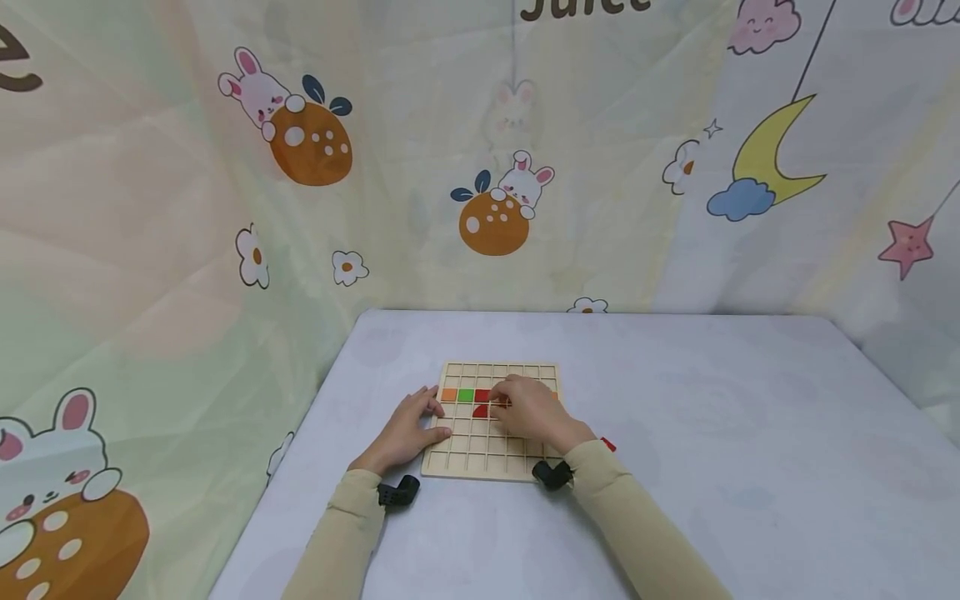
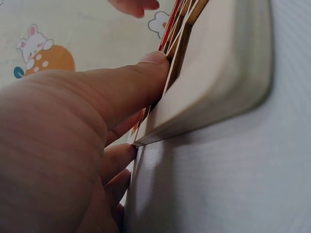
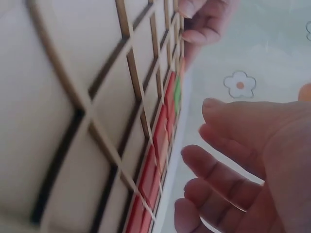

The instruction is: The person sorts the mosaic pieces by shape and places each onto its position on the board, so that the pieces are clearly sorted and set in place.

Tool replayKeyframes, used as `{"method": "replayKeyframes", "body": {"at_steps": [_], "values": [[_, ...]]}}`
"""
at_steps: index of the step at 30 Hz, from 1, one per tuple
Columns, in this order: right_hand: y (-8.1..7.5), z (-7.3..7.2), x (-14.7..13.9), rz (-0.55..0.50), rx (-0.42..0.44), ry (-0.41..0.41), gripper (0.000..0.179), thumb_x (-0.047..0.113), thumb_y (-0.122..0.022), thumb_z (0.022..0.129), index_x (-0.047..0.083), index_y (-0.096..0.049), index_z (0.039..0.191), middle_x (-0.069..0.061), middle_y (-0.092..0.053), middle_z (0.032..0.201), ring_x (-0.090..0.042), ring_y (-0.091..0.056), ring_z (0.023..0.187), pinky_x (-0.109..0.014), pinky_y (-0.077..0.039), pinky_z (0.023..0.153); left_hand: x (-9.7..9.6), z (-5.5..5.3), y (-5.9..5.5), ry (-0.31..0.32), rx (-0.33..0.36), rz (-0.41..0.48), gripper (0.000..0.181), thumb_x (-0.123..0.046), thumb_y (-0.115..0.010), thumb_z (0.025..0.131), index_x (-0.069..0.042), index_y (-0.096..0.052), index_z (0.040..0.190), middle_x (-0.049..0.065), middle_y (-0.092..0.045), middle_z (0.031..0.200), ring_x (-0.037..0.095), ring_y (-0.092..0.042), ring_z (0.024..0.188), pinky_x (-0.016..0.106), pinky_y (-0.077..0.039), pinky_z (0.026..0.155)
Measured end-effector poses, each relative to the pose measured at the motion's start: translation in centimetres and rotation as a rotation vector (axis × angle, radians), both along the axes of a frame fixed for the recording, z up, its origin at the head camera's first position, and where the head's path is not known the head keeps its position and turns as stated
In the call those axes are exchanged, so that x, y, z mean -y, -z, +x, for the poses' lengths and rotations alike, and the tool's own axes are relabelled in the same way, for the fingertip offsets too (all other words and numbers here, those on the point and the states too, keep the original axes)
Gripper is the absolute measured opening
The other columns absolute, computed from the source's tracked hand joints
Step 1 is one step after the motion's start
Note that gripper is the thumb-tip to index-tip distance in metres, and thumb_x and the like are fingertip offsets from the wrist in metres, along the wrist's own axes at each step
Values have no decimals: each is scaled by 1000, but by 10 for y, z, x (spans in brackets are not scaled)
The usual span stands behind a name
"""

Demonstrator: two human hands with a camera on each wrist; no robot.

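Observation:
A square wooden grid board [image 1: 468, 454] lies on the table. Along one row sit an orange tile [image 1: 448, 395], a green tile [image 1: 465, 395] and a red tile [image 1: 482, 396]. Just below that red tile is a red piece with a curved edge [image 1: 480, 412]. My left hand [image 1: 405, 429] rests at the board's left edge, its thumb [image 2: 141, 77] on the grid and the other fingers along the side. Over the board's middle hovers my right hand [image 1: 528, 408], fingers loosely bent. The right wrist view shows a gap between thumb [image 3: 228, 114] and fingers, with nothing held there.
More red tiles [image 3: 150, 179] run along the row under my right hand, partly hidden in the head view. A small red piece [image 1: 608, 444] shows beside my right wrist. The white table [image 1: 750, 467] meets a printed cloth backdrop [image 1: 405, 167] behind and at the left.

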State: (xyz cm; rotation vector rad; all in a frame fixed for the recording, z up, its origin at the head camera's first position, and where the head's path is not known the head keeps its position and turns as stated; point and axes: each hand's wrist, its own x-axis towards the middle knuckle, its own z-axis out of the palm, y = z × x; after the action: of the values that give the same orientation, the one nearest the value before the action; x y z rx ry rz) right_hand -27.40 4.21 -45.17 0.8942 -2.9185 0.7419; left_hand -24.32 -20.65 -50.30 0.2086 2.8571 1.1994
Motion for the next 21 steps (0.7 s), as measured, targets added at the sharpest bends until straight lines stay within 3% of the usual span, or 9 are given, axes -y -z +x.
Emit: {"method": "replayKeyframes", "body": {"at_steps": [11, 21], "values": [[-8, 4, -39, -6, 46, 78, 27, 25, -71, 89, 12, -71, 112, 4, -68, 97, -13, -56, 84, -33, -51, 77, -1, 1, -1, -5, 1, 9, 27, -28, -80, 82, -23, -56, 94, 5, -34, 157, 29, -17, 149, 51, -8, 122], [-25, -2, -78, -46, 130, 122, 28, 25, -70, 89, 9, -70, 112, 0, -66, 96, -18, -57, 82, -29, -50, 67, -1, 1, 0, -11, 12, 7, 27, -28, -79, 82, -22, -56, 94, 5, -34, 157, 29, -16, 149, 51, -9, 122]]}}
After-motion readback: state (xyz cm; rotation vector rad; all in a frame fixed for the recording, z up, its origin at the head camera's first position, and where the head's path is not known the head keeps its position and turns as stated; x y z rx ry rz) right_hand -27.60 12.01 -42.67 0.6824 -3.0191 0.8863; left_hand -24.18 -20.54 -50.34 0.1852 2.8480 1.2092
